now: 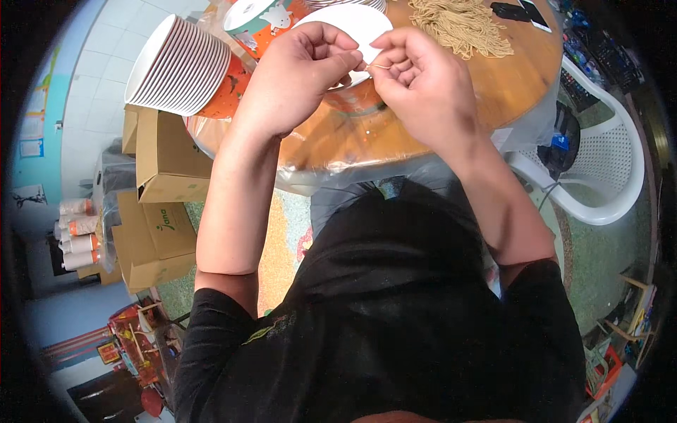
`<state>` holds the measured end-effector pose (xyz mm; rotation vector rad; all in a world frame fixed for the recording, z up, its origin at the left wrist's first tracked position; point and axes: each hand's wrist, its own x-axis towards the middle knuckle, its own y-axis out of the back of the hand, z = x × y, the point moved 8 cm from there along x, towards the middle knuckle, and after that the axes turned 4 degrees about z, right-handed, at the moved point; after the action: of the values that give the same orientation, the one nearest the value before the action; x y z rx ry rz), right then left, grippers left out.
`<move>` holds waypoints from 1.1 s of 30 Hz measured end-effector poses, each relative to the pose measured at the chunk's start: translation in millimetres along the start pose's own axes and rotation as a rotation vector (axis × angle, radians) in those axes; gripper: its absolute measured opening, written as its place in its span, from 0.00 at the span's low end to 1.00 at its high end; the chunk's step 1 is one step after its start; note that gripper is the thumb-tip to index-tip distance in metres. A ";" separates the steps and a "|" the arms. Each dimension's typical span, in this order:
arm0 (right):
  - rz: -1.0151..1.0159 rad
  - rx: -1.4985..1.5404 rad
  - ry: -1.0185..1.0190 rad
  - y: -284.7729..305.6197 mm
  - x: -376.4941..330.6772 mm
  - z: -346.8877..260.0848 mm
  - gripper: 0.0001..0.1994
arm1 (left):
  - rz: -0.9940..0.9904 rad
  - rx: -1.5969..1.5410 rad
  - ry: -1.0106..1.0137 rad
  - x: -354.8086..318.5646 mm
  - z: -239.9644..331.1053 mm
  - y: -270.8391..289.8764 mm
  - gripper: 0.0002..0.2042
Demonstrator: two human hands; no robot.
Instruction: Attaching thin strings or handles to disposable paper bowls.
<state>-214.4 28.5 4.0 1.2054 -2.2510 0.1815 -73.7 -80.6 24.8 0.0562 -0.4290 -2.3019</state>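
Observation:
Over the near part of a round wooden table, my left hand [300, 74] pinches a thin tan cord [381, 67] between thumb and fingertips. My right hand [427, 84] faces it closely, with its curled fingers on the same cord. Just behind and below both hands is a white round piece [360, 28], like the base or lid of a paper tub, with some orange showing beneath it. My hands cover part of it. A loose bundle of similar tan cords [458, 27] lies beyond my right hand.
A nested stack of white-rimmed paper tubs [180, 67] lies tilted at the left, near an orange printed tub [264, 25]. A phone [536, 14] rests at the far right. Cardboard boxes [173, 148] stand left of the table [331, 141]; a white plastic chair [620, 162] stands right.

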 end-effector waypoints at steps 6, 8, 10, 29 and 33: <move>-0.050 0.075 -0.022 -4.4 0.2 5.0 0.18 | -0.007 -0.038 0.035 -1.6 -2.3 2.9 0.07; -0.020 0.084 0.000 -5.3 -1.3 6.6 0.17 | -0.008 -0.016 0.038 -1.3 -2.9 2.9 0.07; 0.010 0.092 0.024 -7.6 -3.3 10.1 0.16 | -0.008 0.006 0.040 -1.4 -3.5 1.9 0.07; 0.179 0.119 0.170 3.7 -17.1 13.9 0.08 | 0.042 0.076 -0.060 4.3 1.8 -1.3 0.13; 0.177 0.232 0.021 9.7 -34.4 21.0 0.06 | 0.161 0.065 -0.160 4.7 3.0 5.6 0.13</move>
<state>-216.3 51.2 -30.7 1.1100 -2.3670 0.5345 -73.6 -86.6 29.8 -0.1275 -0.5697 -2.1412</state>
